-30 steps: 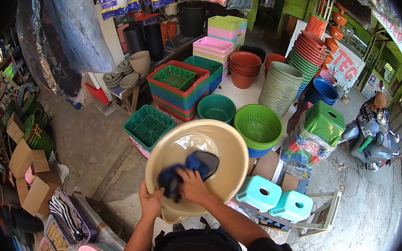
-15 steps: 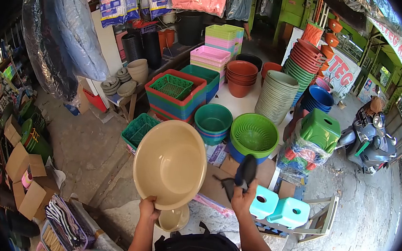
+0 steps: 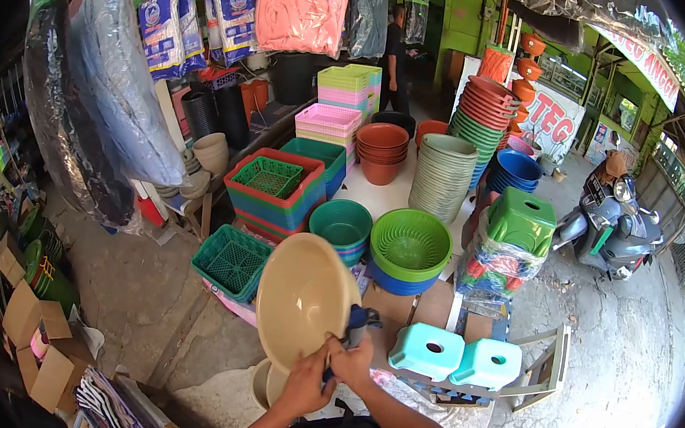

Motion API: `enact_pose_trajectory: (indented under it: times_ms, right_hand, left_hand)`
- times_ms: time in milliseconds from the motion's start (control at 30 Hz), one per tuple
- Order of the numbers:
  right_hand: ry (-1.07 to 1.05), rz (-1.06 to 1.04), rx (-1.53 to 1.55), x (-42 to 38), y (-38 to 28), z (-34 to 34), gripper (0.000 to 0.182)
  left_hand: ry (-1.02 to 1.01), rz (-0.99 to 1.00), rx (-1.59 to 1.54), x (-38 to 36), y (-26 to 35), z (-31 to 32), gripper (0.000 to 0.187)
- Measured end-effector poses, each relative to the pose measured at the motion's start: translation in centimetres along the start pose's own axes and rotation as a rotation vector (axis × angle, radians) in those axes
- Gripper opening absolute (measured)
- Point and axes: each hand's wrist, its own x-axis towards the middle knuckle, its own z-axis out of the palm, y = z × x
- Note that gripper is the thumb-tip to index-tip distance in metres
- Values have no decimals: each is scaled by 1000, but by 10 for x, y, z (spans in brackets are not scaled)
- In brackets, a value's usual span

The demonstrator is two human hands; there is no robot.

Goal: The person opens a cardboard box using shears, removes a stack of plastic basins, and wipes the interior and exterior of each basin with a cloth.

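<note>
A large beige plastic basin [image 3: 299, 296] is held tilted on its edge in front of me. My left hand [image 3: 305, 386] grips its lower rim. My right hand [image 3: 356, 362] is closed on a dark blue cloth [image 3: 357, 321] and presses it against the basin's right rim and back. More beige basins [image 3: 267, 383] sit stacked just below, partly hidden by my hands.
Stacks of plastic ware fill the display: green baskets [image 3: 232, 260], red and blue crates [image 3: 268, 183], green bowls [image 3: 410, 244], turquoise stools [image 3: 455, 356], a green stool bundle [image 3: 513, 237]. A scooter [image 3: 614, 226] stands at the right. Cardboard boxes [image 3: 27, 325] lie at the left. A person [image 3: 394, 47] stands far back.
My right hand with the cloth left the basin's inside, swung out to the right, and has come back to the rim. The basin has turned more on edge.
</note>
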Motion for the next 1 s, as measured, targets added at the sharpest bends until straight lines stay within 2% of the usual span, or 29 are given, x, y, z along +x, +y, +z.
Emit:
enact_pose_trajectory:
  times_ms: [67, 100, 133, 200, 233, 267, 333, 367, 400, 467, 500, 533, 567, 600, 633, 667, 700, 767, 800, 833, 867, 933, 967, 1000]
  right_hand:
    - [-124, -81, -262, -4, 14, 2, 34]
    - [-210, -93, -304, -6, -6, 0, 35]
    - [-207, -93, -306, -4, -20, -2, 35]
    - [-231, -404, -358, 6, -38, -9, 34]
    - [-131, -543, -409, 17, -35, -13, 29]
    - [-134, -538, -407, 28, -31, -23, 29]
    - [-62, -567, -513, 40, -26, -40, 23]
    - [-51, -639, -730, 33, -42, -35, 22]
    - [-248, -575, -971, 18, -63, -31, 29]
    - [-631, -812, -909, -6, -61, -19, 37]
    - [-640, -815, -907, -12, -59, -20, 37]
    - [-762, -840, -924, -18, -57, -20, 39]
    - [-882, -864, -940, -19, -57, -19, 42]
    - [-885, -865, -940, -12, -58, -20, 42]
    - [-779, -791, -1006, 4, -62, -25, 42]
    - [-671, -714, -1071, 18, -63, -30, 44]
    - [-627, -540, -894, 35, -46, -35, 45]
    - [-670, -583, -962, 24, -49, -32, 44]
    - [-702, -635, -1021, 19, -53, -27, 43]
    - [-827, -730, -1084, 0, -73, -22, 42]
    - [-946, -824, -1025, -16, -76, -22, 41]
    - [-986, -880, -903, -21, -65, -21, 44]
    - [-990, -874, -901, -11, -70, -21, 44]
    - [-914, -744, -951, 10, -80, -21, 44]
  left_hand:
    - [84, -157, -260, -4, -28, 42, 64]
    - [307, 15, -194, -3, -35, 52, 52]
    - [305, 17, -196, -6, -35, 52, 52]
    - [543, -203, -360, -14, -30, 48, 42]
    - [546, -358, -595, -6, -5, 15, 30]
    - [545, -363, -592, -5, -12, 13, 30]
    - [641, -433, -797, -8, -34, 12, 25]
    - [638, -426, -966, -4, -32, 10, 27]
    - [643, -439, -968, -9, -36, 14, 27]
    - [530, -423, -947, -13, -48, 23, 30]
    - [629, -476, -1055, -10, -46, 32, 35]
    - [634, -477, -1053, -12, -46, 29, 35]
    - [607, -385, -995, -13, -46, 25, 36]
    - [577, -297, -937, -17, -45, 20, 37]
    - [428, -266, -934, -18, -30, -7, 36]
    - [427, -273, -939, -21, -30, -12, 36]
    - [353, -284, -912, -23, -30, -14, 36]
    - [241, -350, -885, -23, -26, -24, 36]
    - [246, -344, -886, -22, -26, -24, 36]
    - [312, -320, -985, -18, -28, -23, 37]
    - [377, -299, -1084, -17, -30, -21, 37]
    - [323, -280, -1010, -27, -44, -25, 40]
    - [267, -258, -1003, -29, -47, -26, 39]
    - [208, -239, -997, -33, -48, -27, 38]
